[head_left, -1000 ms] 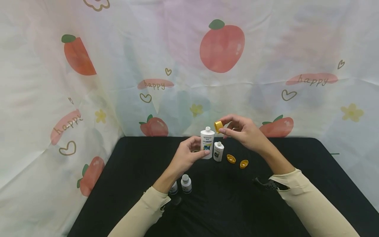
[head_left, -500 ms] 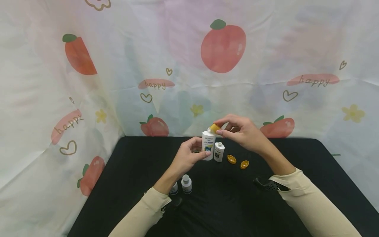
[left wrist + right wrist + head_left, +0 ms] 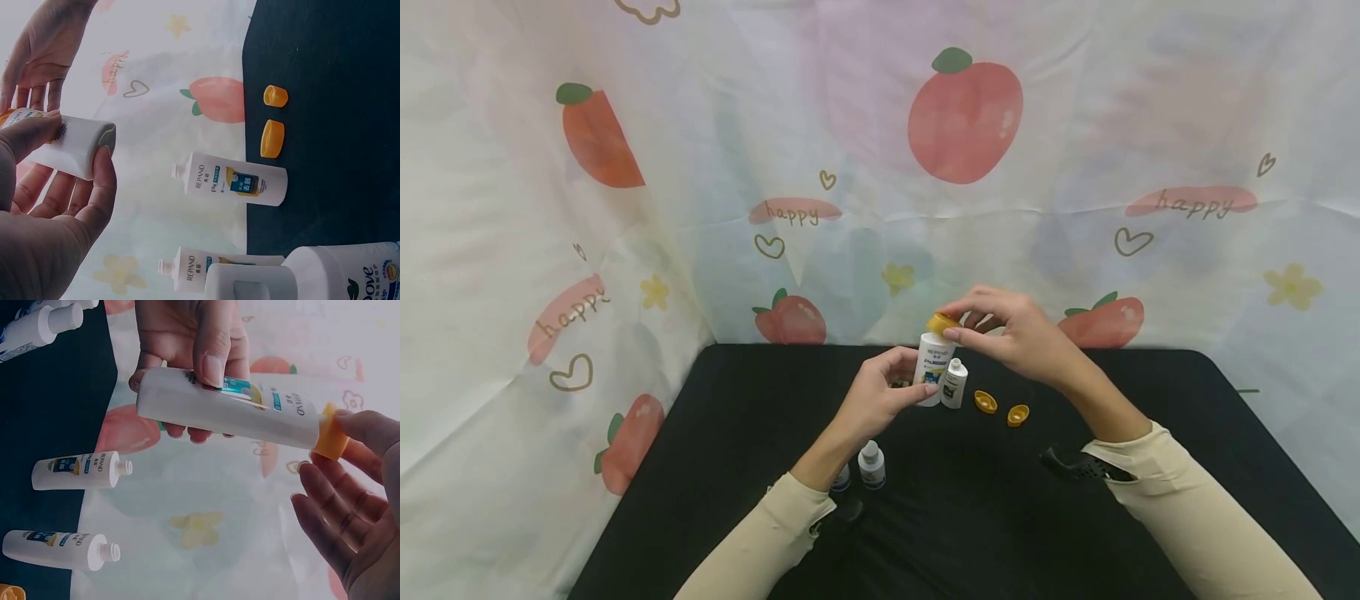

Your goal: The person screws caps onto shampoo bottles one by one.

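Note:
My left hand (image 3: 883,387) grips a white REPAND bottle (image 3: 225,406) by its lower body, thumb across the front label, and holds it up off the table. Between the thumb and fingers of my right hand (image 3: 1011,333) is a yellow cap (image 3: 331,434), sitting slightly tilted over the bottle's neck, which it mostly hides. A second REPAND bottle (image 3: 953,385), uncapped, stands just right of the held one. Another uncapped bottle (image 3: 75,472) shows in the right wrist view. Two yellow caps (image 3: 986,402) lie on the table below my right hand.
Two white bottles with grey-white caps (image 3: 872,467) stand beside my left forearm, one partly covered by it; a Dove label (image 3: 372,281) shows in the left wrist view. The black table (image 3: 970,517) ends at a printed fabric backdrop (image 3: 865,125).
My right hand has brought the yellow cap left and down from beside the bottle onto its neck. The left hand has shifted the bottle slightly right and tilted it toward the cap.

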Motion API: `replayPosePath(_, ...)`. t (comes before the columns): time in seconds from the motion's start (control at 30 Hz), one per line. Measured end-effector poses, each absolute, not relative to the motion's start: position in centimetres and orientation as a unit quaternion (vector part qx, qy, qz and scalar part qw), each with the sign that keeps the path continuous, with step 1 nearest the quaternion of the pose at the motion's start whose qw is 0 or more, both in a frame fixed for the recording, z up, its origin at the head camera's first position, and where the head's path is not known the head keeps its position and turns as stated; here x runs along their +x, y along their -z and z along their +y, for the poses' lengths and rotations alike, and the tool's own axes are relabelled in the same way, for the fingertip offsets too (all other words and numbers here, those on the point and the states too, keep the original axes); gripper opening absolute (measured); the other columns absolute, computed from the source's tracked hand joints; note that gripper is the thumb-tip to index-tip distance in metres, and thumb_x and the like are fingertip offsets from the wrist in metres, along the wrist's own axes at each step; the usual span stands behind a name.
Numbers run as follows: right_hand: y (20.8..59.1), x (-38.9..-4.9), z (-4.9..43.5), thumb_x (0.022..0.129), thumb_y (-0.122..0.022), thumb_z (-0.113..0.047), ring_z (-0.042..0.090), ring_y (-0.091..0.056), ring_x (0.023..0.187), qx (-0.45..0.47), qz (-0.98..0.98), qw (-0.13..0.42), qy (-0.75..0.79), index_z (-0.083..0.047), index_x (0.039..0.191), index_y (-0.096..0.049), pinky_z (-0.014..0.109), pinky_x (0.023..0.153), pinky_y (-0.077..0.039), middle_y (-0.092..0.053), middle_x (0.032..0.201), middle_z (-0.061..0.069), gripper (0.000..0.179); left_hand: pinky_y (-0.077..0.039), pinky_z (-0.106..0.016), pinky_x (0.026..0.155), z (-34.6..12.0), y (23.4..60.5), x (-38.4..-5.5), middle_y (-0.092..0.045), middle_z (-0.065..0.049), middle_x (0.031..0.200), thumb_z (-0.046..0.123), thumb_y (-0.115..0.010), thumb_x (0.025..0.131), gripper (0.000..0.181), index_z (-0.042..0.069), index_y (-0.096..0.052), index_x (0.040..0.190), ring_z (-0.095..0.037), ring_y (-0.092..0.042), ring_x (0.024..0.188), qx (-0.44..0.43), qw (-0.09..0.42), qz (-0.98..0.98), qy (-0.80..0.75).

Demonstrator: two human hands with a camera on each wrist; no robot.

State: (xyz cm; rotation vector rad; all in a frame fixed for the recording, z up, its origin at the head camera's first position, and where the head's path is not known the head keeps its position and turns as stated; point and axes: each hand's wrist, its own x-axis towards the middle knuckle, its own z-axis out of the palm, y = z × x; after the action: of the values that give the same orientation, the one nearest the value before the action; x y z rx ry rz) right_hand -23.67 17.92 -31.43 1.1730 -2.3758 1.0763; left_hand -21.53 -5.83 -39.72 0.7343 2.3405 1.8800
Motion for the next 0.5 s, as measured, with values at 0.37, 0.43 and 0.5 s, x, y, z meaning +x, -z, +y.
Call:
replayPosePath(0.37, 31.02, -23.25, 17.66, 0.092, -0.076, -0.012, 0.006, -0.061, 0.092, 0.415, -0.82, 0.14, -0.37, -0.02, 0.121, -0.074, 0.024, 0.078, -0.052, -0.066, 0.102, -0.011, 0.029, -0.055, -0.039, 0.086, -5.51, 39.4, -21.29, -0.071, -0.005, 0.113, 0.016, -0.078, 0.091, 0.036, 0.012, -0.067, 0.125, -0.019, -0.066, 0.1, 0.249, 0.007, 0.754, -0.608)
replayPosePath(0.43, 31.06, -23.23, 17.61, 0.092, -0.077, -0.012, 0.006, -0.061, 0.092, 0.416, -0.816, 0.145, -0.373, -0.02, 0.12, -0.074, 0.022, 0.077, -0.051, -0.065, 0.1, -0.011, 0.03, -0.055, -0.042, 0.088, -5.4, 39.37, -21.18, -0.072, -0.005, 0.113, 0.015, -0.078, 0.091, 0.035, 0.012, -0.068, 0.124, -0.019, -0.066, 0.1, 0.246, 0.003, 0.753, -0.61)
replayPosePath(0.5, 31.17, -23.24, 17.51, 0.09, -0.078, -0.011, 0.005, -0.06, 0.09, 0.419, -0.813, 0.152, -0.376, -0.019, 0.119, -0.075, 0.022, 0.075, -0.05, -0.065, 0.097, -0.011, 0.03, -0.055, -0.044, 0.089, -5.29, 39.34, -21.08, -0.072, -0.005, 0.113, 0.015, -0.079, 0.09, 0.035, 0.013, -0.068, 0.123, -0.018, -0.066, 0.1, 0.243, -0.001, 0.754, -0.611)
